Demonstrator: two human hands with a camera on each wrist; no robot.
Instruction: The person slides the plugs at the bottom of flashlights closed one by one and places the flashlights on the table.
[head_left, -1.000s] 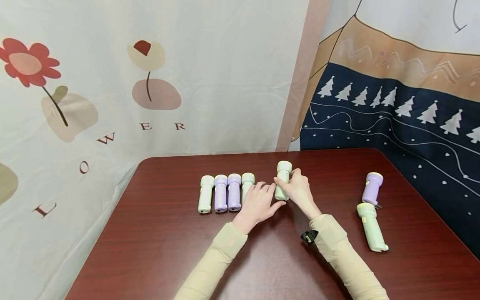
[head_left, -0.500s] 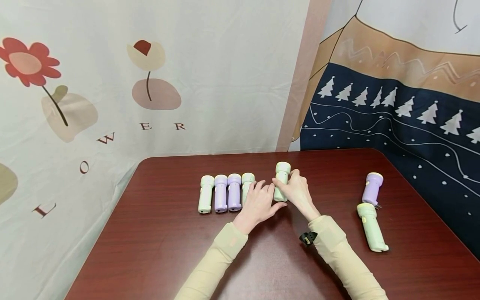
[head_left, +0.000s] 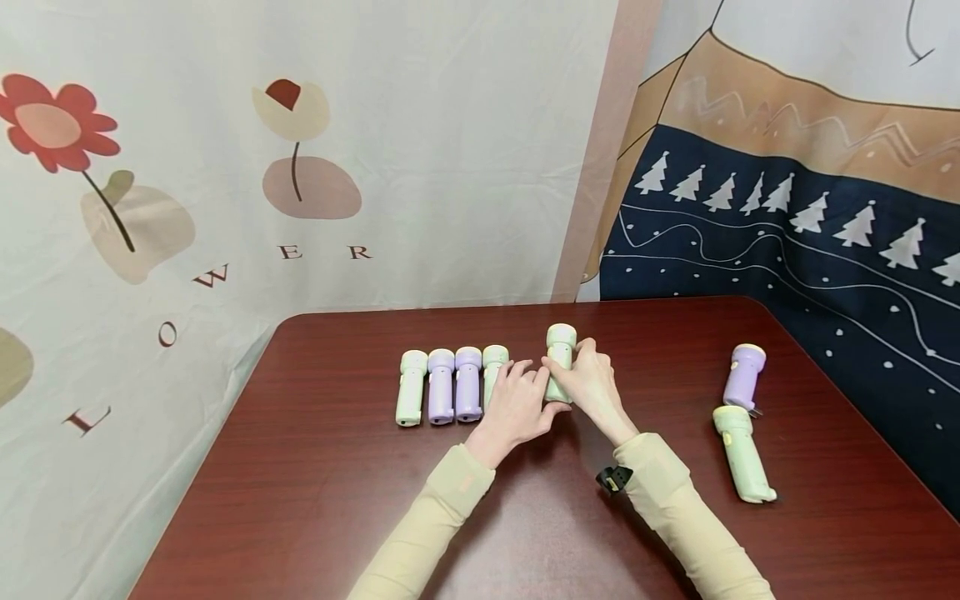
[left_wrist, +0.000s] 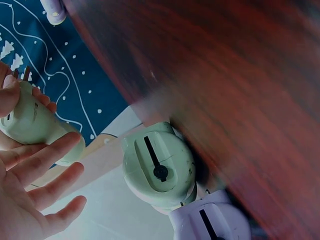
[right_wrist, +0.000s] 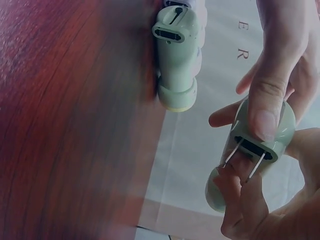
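As the right hand (head_left: 592, 385) holds its grip on the green flashlight (head_left: 559, 360), it has edged leftward toward the open-fingered left hand (head_left: 516, 407).

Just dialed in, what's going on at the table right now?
A person is handling small plug-in torches on a dark red table. The right hand grips a green torch with its plug prongs out, beside a row of four torches. The left hand lies open next to it. Two more torches lie off to the right.

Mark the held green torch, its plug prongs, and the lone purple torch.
Held green torch (head_left: 561, 337): head view, on its lens end.
Plug prongs (right_wrist: 256, 167): right wrist view, on the right prong.
Purple torch (head_left: 742, 379): head view, mid-body.
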